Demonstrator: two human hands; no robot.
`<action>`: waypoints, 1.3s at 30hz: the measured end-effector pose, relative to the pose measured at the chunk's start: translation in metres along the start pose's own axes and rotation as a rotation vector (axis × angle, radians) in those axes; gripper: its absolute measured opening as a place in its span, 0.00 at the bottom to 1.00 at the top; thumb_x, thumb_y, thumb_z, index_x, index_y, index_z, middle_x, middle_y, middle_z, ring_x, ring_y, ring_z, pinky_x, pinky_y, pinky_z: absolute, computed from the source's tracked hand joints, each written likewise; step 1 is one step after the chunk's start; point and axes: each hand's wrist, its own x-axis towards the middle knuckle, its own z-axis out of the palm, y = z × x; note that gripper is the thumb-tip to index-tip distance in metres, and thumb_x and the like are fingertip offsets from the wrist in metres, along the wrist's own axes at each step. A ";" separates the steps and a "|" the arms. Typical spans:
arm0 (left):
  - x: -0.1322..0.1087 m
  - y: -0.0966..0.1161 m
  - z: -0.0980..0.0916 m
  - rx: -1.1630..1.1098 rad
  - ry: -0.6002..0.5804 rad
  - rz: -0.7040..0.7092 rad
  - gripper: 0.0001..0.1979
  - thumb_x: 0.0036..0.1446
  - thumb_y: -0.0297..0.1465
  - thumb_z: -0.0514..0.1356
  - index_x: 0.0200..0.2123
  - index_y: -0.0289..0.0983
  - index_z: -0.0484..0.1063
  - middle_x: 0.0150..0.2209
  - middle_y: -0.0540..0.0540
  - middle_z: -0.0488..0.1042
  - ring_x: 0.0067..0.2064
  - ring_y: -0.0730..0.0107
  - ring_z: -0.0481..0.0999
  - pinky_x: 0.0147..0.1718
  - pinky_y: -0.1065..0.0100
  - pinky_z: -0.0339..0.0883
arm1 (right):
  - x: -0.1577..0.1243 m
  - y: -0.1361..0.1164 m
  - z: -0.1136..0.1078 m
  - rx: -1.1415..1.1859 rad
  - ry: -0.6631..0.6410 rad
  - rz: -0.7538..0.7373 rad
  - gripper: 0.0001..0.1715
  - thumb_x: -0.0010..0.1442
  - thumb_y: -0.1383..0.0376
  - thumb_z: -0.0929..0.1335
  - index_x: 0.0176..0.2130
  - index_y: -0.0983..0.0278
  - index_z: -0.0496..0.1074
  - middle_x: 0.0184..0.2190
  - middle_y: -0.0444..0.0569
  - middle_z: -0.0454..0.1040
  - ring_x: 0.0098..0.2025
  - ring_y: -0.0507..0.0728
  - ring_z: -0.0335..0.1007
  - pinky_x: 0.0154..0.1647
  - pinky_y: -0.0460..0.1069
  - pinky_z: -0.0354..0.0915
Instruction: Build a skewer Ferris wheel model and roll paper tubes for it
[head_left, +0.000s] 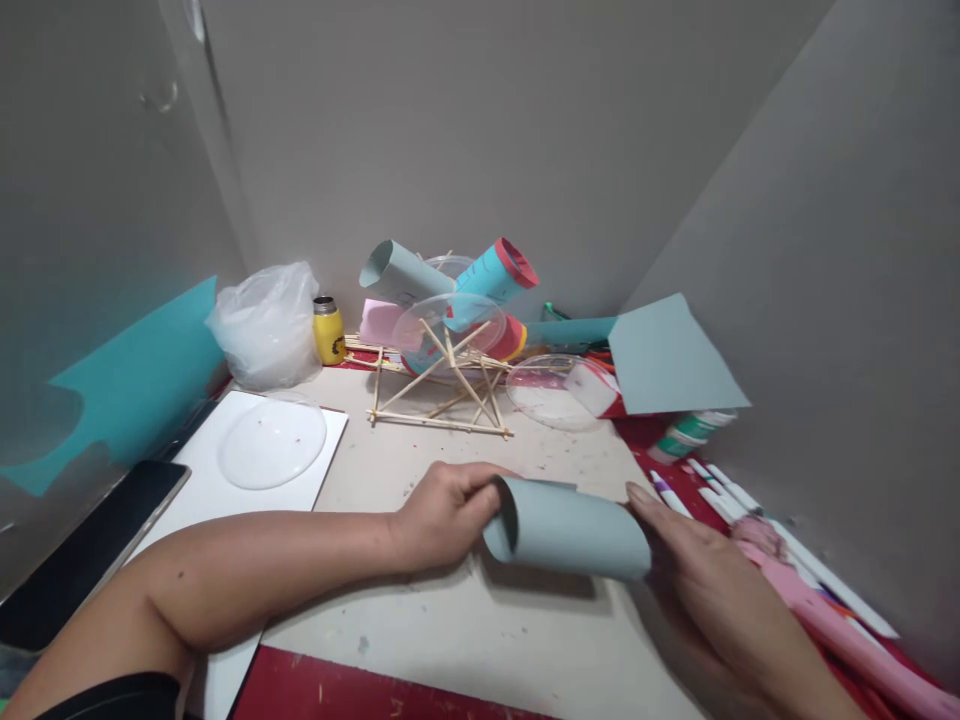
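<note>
A sheet of grey-blue paper (577,530), rolled into a tube, is held level just above the board in front of me. My left hand (450,515) pinches its left end between thumb and fingers. At the opposite end, my right hand (701,580) grips the rim, with its thumb along the top and most of its fingers hidden. Beyond them stands a frame of wooden sticks (442,425) with clear plastic discs. It carries a grey paper tube (409,272) and a blue paper tube (480,280) with a red rim.
A clear plastic disc (271,445) lies on white paper at left, beside a phone (97,550). Behind stand a plastic bag (266,325) and a yellow bottle (328,332). On the right are a grey-blue sheet (675,360), small tubs (691,435) and several markers (720,490).
</note>
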 end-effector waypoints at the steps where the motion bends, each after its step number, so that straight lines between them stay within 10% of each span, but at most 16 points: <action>1: 0.003 0.001 0.000 -0.112 0.016 -0.051 0.13 0.60 0.32 0.55 0.36 0.33 0.79 0.33 0.45 0.79 0.36 0.66 0.77 0.37 0.69 0.68 | 0.002 -0.002 -0.002 -0.010 0.050 0.007 0.22 0.56 0.47 0.69 0.26 0.62 0.78 0.25 0.51 0.76 0.30 0.59 0.72 0.29 0.51 0.69; 5: 0.015 0.001 0.000 -0.423 0.007 -0.302 0.14 0.51 0.39 0.64 0.27 0.32 0.75 0.20 0.50 0.71 0.21 0.74 0.68 0.22 0.73 0.62 | 0.006 -0.007 -0.006 -0.050 0.180 -0.066 0.16 0.50 0.51 0.75 0.34 0.59 0.76 0.31 0.48 0.77 0.35 0.57 0.71 0.35 0.48 0.68; 10: 0.018 0.002 0.001 -0.443 -0.063 -0.448 0.10 0.45 0.35 0.67 0.26 0.32 0.74 0.19 0.49 0.73 0.21 0.71 0.72 0.22 0.72 0.66 | 0.003 -0.010 -0.001 -0.059 0.022 -0.107 0.18 0.49 0.59 0.75 0.42 0.58 0.76 0.41 0.49 0.76 0.42 0.59 0.72 0.42 0.51 0.67; 16: 0.011 0.009 0.007 -0.496 -0.130 -0.416 0.16 0.48 0.40 0.67 0.29 0.31 0.75 0.21 0.50 0.71 0.22 0.75 0.70 0.23 0.73 0.67 | -0.001 -0.017 0.002 -0.064 0.019 -0.132 0.02 0.45 0.66 0.74 0.24 0.60 0.76 0.38 0.50 0.75 0.43 0.59 0.71 0.41 0.50 0.65; 39: -0.001 0.005 0.013 -0.339 -0.143 -0.252 0.09 0.55 0.31 0.53 0.24 0.35 0.65 0.21 0.52 0.64 0.21 0.76 0.66 0.19 0.76 0.60 | -0.003 -0.001 -0.002 0.053 0.021 0.194 0.16 0.37 0.64 0.79 0.28 0.61 0.74 0.25 0.44 0.74 0.20 0.50 0.64 0.18 0.42 0.60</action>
